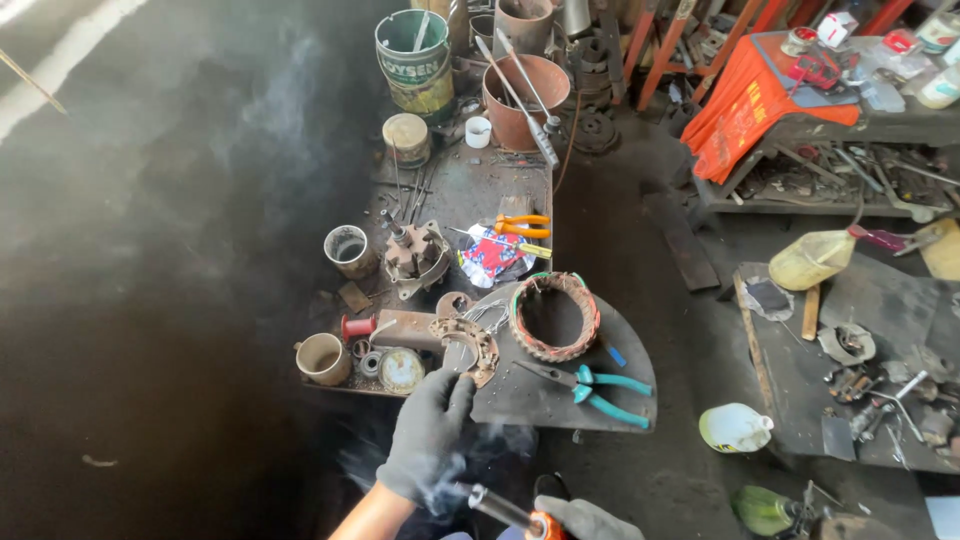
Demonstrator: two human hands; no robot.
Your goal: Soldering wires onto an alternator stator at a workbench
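left hand (428, 435) fingers clamped on a rusty round plate (466, 348); right hand (585, 520) fingers clamped on a smoking soldering iron (505, 510).

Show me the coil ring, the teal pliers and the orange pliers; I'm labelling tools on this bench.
coil ring (553, 348): head view, on its lower winding.
teal pliers (612, 393): head view, on the teal handles.
orange pliers (524, 226): head view, on the orange handles.

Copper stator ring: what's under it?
The copper stator ring lies flat on a dark metal plate, with teal-handled pliers nearby. Plate shows through its open centre; anything beneath the windings is covered.
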